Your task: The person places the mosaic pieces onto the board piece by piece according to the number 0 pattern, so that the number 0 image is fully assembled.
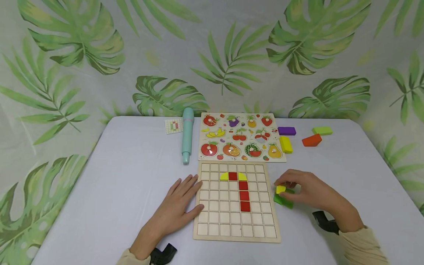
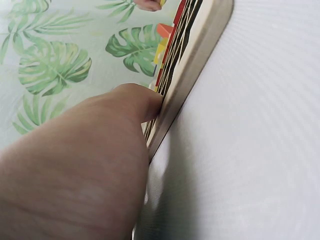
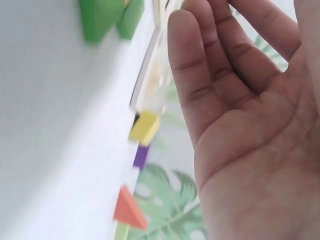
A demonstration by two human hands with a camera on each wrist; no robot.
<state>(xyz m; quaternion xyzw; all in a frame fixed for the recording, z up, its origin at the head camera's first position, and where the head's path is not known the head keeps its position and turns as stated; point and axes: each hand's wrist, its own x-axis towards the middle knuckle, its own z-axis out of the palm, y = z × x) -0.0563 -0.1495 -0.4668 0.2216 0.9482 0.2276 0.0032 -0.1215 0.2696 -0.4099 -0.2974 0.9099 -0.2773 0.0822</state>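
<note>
A small yellow block (image 1: 280,189) sits pinched in the right hand (image 1: 308,189), over green blocks (image 1: 283,200) just right of the gridded board (image 1: 215,218). A loose pinch could drop it among them. The left hand (image 1: 177,206) rests, fingers extended, at the board's left edge; uneven pressure could skew the board and unsettle the red tiles (image 1: 244,195).

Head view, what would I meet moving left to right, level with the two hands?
Left hand, wooden grid board, column of red pieces on it, right hand pinching a small yellow block.
</note>
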